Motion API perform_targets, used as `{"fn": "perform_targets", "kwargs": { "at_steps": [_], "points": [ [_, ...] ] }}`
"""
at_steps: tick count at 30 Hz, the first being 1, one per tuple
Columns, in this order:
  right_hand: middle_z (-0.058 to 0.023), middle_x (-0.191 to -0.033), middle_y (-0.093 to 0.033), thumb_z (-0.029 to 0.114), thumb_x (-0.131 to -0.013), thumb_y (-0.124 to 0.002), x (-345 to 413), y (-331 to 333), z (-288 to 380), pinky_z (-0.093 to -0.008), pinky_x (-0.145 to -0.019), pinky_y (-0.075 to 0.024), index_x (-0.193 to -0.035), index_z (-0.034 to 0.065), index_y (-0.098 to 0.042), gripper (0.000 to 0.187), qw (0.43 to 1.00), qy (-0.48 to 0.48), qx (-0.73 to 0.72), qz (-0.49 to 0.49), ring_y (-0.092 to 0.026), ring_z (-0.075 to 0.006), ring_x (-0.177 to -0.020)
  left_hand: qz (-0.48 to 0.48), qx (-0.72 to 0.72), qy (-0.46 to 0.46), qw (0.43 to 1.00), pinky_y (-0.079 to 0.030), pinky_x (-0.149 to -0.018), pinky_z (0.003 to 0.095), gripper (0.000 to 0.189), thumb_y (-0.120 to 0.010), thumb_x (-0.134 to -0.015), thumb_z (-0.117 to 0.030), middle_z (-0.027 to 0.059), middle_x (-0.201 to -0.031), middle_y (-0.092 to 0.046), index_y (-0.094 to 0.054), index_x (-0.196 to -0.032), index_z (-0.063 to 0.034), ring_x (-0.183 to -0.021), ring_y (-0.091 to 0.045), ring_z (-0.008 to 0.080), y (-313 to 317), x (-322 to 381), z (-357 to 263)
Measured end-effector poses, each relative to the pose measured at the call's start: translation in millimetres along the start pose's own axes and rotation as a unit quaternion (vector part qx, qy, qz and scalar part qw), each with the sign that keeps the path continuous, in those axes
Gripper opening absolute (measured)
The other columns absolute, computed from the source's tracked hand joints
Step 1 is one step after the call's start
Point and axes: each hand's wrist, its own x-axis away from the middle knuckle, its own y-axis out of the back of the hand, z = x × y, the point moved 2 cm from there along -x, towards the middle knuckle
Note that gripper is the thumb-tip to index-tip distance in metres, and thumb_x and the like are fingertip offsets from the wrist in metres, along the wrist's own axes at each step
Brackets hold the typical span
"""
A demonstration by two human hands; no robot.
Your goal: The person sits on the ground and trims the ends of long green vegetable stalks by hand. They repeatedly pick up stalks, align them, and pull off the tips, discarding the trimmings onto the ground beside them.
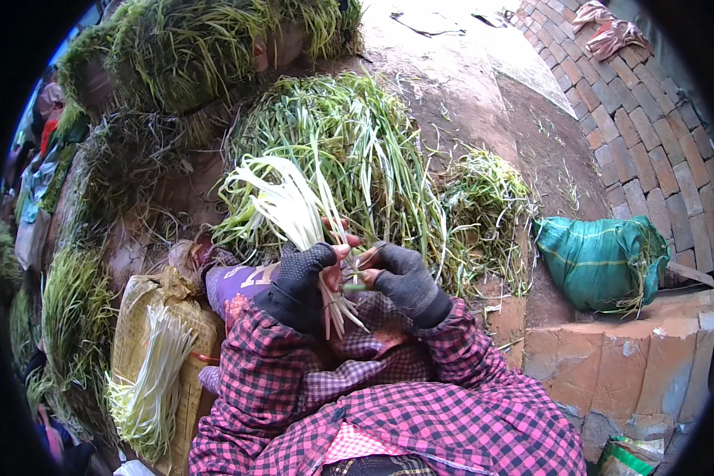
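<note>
My left hand [309, 279], in a dark fingerless glove, is closed around a bunch of long pale chives [291, 208], with the white stem ends pointing down past the fingers. Close to its right side, my right hand [398, 279], gloved the same way, pinches a thin green strand at the bunch with thumb and forefinger. Beyond both hands lies a large heap of green chives [357, 137]. To the left, a bundle of pale chives [157, 381] rests on a yellowish woven sack [128, 303].
More green piles [184, 53] stand at the upper left, and a smaller leafy heap [488, 208] lies right of the large one. A green woven sack [595, 262] sits at the right by a brick path [648, 137]. Pink cloth [613, 35] lies at the upper right.
</note>
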Motion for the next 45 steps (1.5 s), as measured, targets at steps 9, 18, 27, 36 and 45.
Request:
{"fn": "perform_targets", "kwargs": {
  "at_steps": [9,18,27,36,45],
  "points": [
    [-0.0071,-0.073,-0.056,0.006,-0.075,-0.060,21,42,-48,-0.0262,-0.065,-0.0445,-0.087,0.0052,-0.057,0.012,0.936,0.089,0.339,-0.040,-0.054,-0.0178,-0.068,-0.063,0.061,-0.110,0.990,-0.039,-0.035,0.0262,0.050,-0.063,-0.065,-0.001,0.0194,-0.080,-0.061,-0.042,-0.111,-0.0011,-0.039,-0.047,0.0153,4,7,-3],
    [-0.0021,-0.090,-0.055,0.005,-0.076,-0.062,22,41,-26,-0.0236,-0.076,-0.0438,-0.108,0.0018,-0.052,0.033,0.985,0.092,0.134,-0.052,-0.051,-0.0091,-0.084,-0.041,0.025,-0.074,0.996,-0.040,-0.043,0.0241,0.049,-0.058,-0.073,-0.004,0.0158,-0.085,-0.060,-0.039,-0.118,-0.0068,-0.042,-0.041,0.0095,9,1,4],
    [-0.0020,-0.084,-0.057,0.006,-0.080,-0.059,-16,-20,2,-0.0225,-0.074,-0.0433,-0.095,-0.0019,-0.055,0.017,0.993,0.096,0.055,-0.040,-0.051,-0.0073,-0.080,-0.021,-0.015,-0.064,0.998,-0.039,-0.042,0.0243,0.026,-0.057,-0.074,-0.009,0.0051,-0.059,-0.053,-0.057,-0.095,0.0063,-0.043,-0.043,0.0106,4,6,2],
    [-0.0042,-0.080,-0.056,0.003,-0.078,-0.058,-14,-24,0,-0.0242,-0.069,-0.0447,-0.089,-0.0007,-0.052,0.014,0.989,0.123,0.008,-0.080,-0.051,-0.0088,-0.076,-0.011,-0.022,-0.053,0.998,-0.038,-0.043,0.0239,0.037,-0.058,-0.073,-0.010,0.0027,-0.054,-0.048,-0.053,-0.105,0.0068,-0.043,-0.042,0.0106,4,4,4],
    [-0.0015,-0.074,-0.048,0.006,-0.076,-0.058,-9,-28,2,-0.0245,-0.065,-0.0406,-0.083,0.0007,-0.048,0.013,0.988,0.124,0.065,-0.059,-0.044,-0.0083,-0.070,-0.037,0.006,-0.099,0.994,-0.039,-0.037,0.0227,0.034,-0.062,-0.067,-0.005,0.0089,-0.068,-0.058,-0.048,-0.098,0.0004,-0.040,-0.047,0.0112,-1,8,1]
  ]
}}
